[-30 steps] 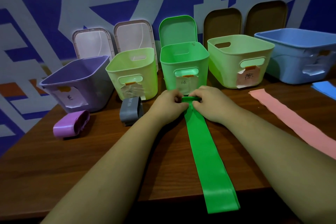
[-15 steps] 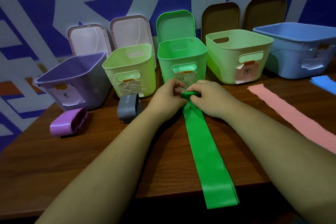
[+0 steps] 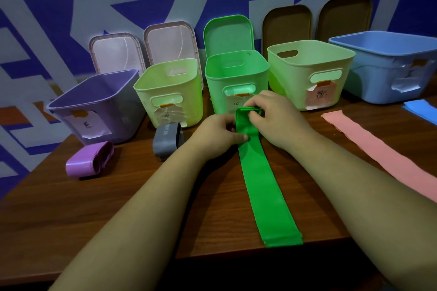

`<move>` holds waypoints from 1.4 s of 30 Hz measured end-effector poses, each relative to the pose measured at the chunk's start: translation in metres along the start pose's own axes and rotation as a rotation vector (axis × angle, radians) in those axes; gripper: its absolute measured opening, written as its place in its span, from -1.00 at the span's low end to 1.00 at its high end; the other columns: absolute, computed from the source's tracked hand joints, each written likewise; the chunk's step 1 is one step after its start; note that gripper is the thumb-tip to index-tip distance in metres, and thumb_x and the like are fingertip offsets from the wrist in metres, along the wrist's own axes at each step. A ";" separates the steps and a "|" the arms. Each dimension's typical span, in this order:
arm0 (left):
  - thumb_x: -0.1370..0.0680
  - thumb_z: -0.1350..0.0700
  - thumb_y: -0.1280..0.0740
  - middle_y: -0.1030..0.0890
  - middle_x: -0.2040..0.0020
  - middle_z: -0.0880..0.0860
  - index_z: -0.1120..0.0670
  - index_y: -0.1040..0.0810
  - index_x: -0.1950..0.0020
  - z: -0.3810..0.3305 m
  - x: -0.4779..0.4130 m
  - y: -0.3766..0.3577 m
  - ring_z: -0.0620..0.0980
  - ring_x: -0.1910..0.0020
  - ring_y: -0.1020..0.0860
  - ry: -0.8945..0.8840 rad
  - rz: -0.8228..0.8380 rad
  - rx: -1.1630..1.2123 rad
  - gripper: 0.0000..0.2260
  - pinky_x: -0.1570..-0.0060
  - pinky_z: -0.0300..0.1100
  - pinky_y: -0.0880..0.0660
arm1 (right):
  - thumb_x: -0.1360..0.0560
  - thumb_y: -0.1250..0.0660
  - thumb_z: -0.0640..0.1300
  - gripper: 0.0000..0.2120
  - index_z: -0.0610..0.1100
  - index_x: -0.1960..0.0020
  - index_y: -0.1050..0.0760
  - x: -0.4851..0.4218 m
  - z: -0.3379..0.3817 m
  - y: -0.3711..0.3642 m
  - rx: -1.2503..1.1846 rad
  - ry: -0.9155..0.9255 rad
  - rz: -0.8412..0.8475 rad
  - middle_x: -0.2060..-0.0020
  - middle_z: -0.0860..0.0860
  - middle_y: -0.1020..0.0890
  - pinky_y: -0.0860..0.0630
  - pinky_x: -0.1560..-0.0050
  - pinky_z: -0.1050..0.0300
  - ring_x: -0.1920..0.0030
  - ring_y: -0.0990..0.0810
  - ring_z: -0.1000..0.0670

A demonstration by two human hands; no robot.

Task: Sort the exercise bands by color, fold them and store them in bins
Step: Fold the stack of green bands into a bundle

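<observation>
Both the left hand and right hand pinch the green band at its far end, beginning its fold just before the green bin. Leftward the grey band and purple band sit rolled but unbinned; pink band and blue band lie flat. Most work likely remains.

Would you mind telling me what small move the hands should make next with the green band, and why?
Probably roll the folded far end one turn toward the person. The left hand and right hand pinch the green band at a short fold in front of the green bin, while most of it lies flat up to the near edge of the table.
</observation>
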State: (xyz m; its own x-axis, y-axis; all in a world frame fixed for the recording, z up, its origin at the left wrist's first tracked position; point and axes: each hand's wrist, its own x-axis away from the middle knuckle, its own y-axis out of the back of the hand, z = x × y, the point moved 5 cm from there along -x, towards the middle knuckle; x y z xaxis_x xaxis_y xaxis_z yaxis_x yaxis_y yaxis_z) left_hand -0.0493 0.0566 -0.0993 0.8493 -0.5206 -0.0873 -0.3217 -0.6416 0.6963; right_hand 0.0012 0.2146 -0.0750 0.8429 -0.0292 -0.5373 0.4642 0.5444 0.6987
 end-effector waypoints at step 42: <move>-0.59 -0.07 -0.48 -0.64 0.00 -0.08 -0.08 -0.66 -0.11 0.006 0.010 0.014 -0.11 0.00 -0.60 0.000 0.063 -0.129 -0.85 0.08 -0.21 -0.49 | -0.64 -0.39 0.05 -0.80 0.08 -0.25 -0.67 0.021 -0.016 -0.006 -0.040 -0.168 0.239 -0.08 0.12 -0.52 -0.45 -0.11 0.11 0.00 -0.50 0.20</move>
State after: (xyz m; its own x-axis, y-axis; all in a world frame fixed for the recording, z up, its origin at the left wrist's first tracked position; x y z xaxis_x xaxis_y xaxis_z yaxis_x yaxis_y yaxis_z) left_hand -0.0473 0.0391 -0.0947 0.8295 -0.5571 -0.0405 -0.3175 -0.5299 0.7864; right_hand 0.0115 0.2246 -0.0976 0.9618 -0.0331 -0.2717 0.2390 0.5853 0.7748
